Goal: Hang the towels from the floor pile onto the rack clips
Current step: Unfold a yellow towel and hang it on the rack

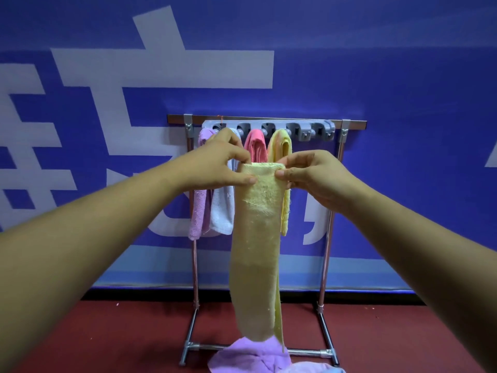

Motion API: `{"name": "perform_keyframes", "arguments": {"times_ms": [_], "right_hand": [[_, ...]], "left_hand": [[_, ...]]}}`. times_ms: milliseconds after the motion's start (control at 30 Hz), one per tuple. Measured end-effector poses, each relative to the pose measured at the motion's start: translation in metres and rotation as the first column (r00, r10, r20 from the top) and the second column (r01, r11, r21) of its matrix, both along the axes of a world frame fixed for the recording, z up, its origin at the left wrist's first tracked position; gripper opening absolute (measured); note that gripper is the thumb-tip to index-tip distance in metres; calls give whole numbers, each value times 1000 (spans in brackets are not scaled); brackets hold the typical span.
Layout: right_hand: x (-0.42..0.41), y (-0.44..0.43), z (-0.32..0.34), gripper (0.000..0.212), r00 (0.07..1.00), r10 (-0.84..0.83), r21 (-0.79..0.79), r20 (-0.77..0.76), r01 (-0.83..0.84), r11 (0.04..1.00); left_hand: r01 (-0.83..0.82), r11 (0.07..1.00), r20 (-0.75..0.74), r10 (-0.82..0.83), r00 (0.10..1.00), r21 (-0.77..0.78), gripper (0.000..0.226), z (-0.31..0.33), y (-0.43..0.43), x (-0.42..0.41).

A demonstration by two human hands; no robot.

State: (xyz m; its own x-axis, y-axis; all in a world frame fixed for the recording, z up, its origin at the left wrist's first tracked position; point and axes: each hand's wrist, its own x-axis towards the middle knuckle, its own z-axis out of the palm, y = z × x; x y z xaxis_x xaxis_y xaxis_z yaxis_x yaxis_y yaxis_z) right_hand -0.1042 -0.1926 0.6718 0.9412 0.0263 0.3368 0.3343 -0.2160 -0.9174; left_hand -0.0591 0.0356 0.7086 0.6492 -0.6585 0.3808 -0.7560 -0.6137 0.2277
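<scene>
The left forearm [94, 238] and right forearm [416, 238] reach in from the bottom corners and meet at the middle of the view. There the left hand [220, 162] and right hand [314, 176] each pinch the folded top edge of a pale yellow towel [255, 238], thumb in front and fingers curled behind. The towel hangs straight down from that grip as a long narrow strip. Its lower end is just above, perhaps brushing, a lilac towel [250, 356] that lies in the pile on the dark red floor [107, 332] (a scrap of light blue cloth shows at the pile's right edge). Behind the hands stands the metal rack [336, 184], with a grey clip bar [269, 129] fixed under its top rail. Four towels hang from the bar: a lilac-pink one [199, 211], a white one [223, 208], a coral pink one [256, 148] and a second yellow one [281, 146], the last partly hidden by the held strip. A blue wall banner [376, 76] with large white characters fills the background.
</scene>
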Motion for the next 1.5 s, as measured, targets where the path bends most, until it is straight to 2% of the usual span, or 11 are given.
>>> {"name": "perform_keyframes", "arguments": {"times_ms": [167, 367, 467, 600, 700, 833, 900, 967, 1100, 1267, 1500], "right_hand": [[-1, -1, 0, 13, 1000, -11, -9, 10, 11, 1000], [-2, 1, -1, 13, 999, -33, -63, 34, 35, 997], [-4, 3, -3, 11, 999, -29, -105, 34, 32, 994], [-3, 2, -7, 9, 999, -33, -120, 26, 36, 992], [-4, 1, -8, 9, 1000, -28, -106, 8, 29, 994], [-6, 4, -6, 10, 999, -39, -140, 22, 42, 989], [-7, 3, 0, 10, 999, 7, 32, 45, -8, 999], [-7, 0, 6, 11, 997, 59, 195, 45, -67, 979], [0, -1, -5, 10, 988, -150, -201, 30, 152, 968], [-1, 5, -4, 6, 996, -69, 129, 54, 62, 990], [-5, 6, 5, 9, 999, -32, 183, 12, 29, 983]], "left_hand": [[-19, 998, 56, 23, 998, -64, 23, -6, -4, -4], [89, 996, -197, -88, 977, 0, 4, -1, -5, -10], [122, 989, -273, -95, 957, 83, 9, 3, -5, -10], [84, 994, -410, -105, 906, -69, 22, 4, -3, -4], [102, 984, -566, -170, 807, -149, 11, 6, 4, -2], [105, 992, -407, -127, 904, -76, 14, 4, 6, -5], [120, 942, -375, -238, 896, -312, 17, 2, 4, -6], [82, 838, -467, -379, 799, -540, 15, -2, 3, -7], [-4, 939, -435, -156, 887, -345, 17, -26, -2, 0], [-72, 753, -431, -292, 854, -654, 23, -33, -7, 8], [-77, 746, -434, -297, 850, -662, 10, -34, -23, 0]]}}
